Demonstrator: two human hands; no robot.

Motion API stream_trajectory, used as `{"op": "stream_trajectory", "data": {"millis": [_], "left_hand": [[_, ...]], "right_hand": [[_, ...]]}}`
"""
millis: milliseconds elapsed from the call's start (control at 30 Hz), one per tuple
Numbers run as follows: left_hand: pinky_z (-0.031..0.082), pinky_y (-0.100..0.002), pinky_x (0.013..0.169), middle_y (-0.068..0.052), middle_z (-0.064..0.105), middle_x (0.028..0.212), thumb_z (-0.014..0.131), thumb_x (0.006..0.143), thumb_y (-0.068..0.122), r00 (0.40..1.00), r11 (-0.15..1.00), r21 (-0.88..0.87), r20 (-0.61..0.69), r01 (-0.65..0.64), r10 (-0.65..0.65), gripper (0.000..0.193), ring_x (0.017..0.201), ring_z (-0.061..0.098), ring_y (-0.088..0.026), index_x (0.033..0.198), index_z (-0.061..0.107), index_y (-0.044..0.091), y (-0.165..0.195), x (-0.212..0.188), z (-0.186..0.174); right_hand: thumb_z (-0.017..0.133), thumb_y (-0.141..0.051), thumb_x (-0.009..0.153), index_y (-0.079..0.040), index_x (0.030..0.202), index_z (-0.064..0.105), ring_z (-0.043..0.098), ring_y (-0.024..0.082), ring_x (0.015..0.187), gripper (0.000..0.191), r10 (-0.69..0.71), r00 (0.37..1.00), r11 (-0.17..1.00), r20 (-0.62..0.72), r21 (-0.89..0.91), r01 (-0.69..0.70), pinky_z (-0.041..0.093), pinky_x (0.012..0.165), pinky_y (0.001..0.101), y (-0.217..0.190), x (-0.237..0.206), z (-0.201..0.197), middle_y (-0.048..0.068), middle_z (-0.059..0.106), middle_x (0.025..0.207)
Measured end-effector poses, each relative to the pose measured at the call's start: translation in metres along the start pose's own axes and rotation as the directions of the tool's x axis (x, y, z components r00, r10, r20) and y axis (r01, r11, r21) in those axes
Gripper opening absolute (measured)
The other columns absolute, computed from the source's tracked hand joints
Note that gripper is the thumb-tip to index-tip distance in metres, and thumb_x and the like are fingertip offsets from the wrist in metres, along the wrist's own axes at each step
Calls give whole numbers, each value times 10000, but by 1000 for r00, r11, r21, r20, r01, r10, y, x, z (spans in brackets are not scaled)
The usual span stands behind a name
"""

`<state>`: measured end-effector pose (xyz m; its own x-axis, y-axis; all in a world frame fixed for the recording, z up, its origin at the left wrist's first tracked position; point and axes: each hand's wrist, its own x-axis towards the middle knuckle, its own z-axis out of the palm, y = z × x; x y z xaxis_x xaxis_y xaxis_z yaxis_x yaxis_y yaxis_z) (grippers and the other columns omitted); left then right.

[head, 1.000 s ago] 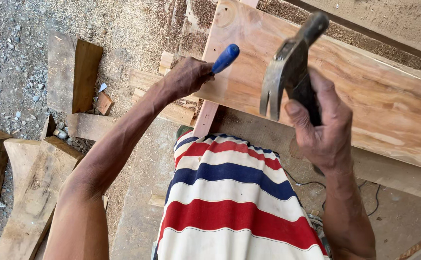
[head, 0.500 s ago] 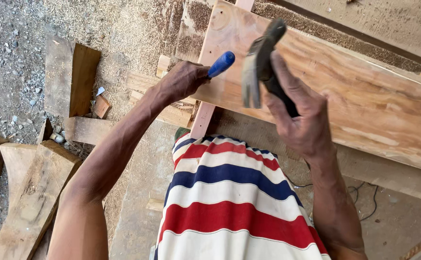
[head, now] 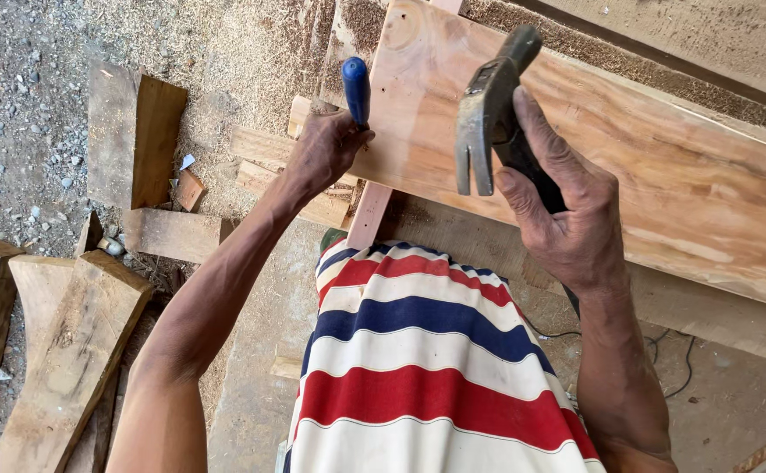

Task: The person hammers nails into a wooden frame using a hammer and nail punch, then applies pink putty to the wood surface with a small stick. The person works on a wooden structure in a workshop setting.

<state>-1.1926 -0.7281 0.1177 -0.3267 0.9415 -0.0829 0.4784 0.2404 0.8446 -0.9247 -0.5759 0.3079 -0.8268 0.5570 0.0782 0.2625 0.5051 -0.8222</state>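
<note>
So here's what we've got, biggest stuff first. The ground [head: 41, 79] is gravel and sawdust, with a bunch of rough timber offcuts [head: 59, 350] lying around on the left. Across the top right runs the big one: a wide, pale wooden plank [head: 663, 175] set at a slant, with some reddish grain and a couple of small dark holes near its left end. A narrower strip of wood [head: 367, 217] pokes out from under it toward us, right above the red, white and blue striped shorts [head: 418, 368].

Now the hands. Our right hand [head: 576, 228] is wrapped tight around the dark handle of a claw hammer [head: 488, 114], head raised above the plank and claws pointing down toward us, not touching the wood. Our left hand [head: 326, 149] is closed around a blue-handled tool [head: 356, 88], probably a chisel or punch, standing nearly upright at the left edge of the plank. The tip is hidden behind the fingers, so we can't tell what it's seated on.

How far along? Honestly hard to say. The plank edge near the tool looks clean, with no obvious notch or cut we can make out, so our guess is that the work at this spot is early, with most of the striking left to do
</note>
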Motion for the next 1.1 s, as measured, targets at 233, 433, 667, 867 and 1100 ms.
{"op": "stream_trajectory", "data": {"millis": [233,433,667,867,1100], "left_hand": [[542,-377,562,-104,673,758,695,982,74,1000,994,110,-13,-14,15,102,623,650,-199,920,662,-1,9,-2,6],[562,-381,566,-79,694,755,688,983,76,999,999,41,-12,35,-34,88,641,679,-192,913,672,24,7,2,6],[577,-361,566,-95,702,807,677,980,72,998,995,95,-57,-12,17,42,625,685,-220,994,684,33,9,-5,10],[568,-377,588,-126,707,830,688,964,45,979,989,105,-165,-106,123,55,659,683,-232,1014,696,25,6,-14,19],[571,-379,673,-157,748,812,711,944,75,986,973,-160,30,167,-164,108,727,715,-222,976,725,-27,2,-68,-1]], "right_hand": [[692,-300,1142,-287,1618,358,566,40,669,581,-169,985,981,37,-91,172,538,609,211,-13,15,-2,-26,595,818],[674,-313,1205,-321,1623,312,554,66,689,552,-338,941,927,7,-170,334,515,606,226,-24,46,-12,-20,594,870],[651,-277,1160,-267,1619,372,575,117,651,537,-350,929,906,124,-209,369,550,575,291,-31,81,13,50,681,943],[686,-227,985,-253,1580,447,656,230,627,642,47,924,940,380,-330,88,580,660,413,-11,68,17,131,709,999],[693,-163,976,-163,1554,477,727,208,1109,617,203,959,979,198,-69,-193,573,921,335,12,16,-10,178,689,1344]]}}
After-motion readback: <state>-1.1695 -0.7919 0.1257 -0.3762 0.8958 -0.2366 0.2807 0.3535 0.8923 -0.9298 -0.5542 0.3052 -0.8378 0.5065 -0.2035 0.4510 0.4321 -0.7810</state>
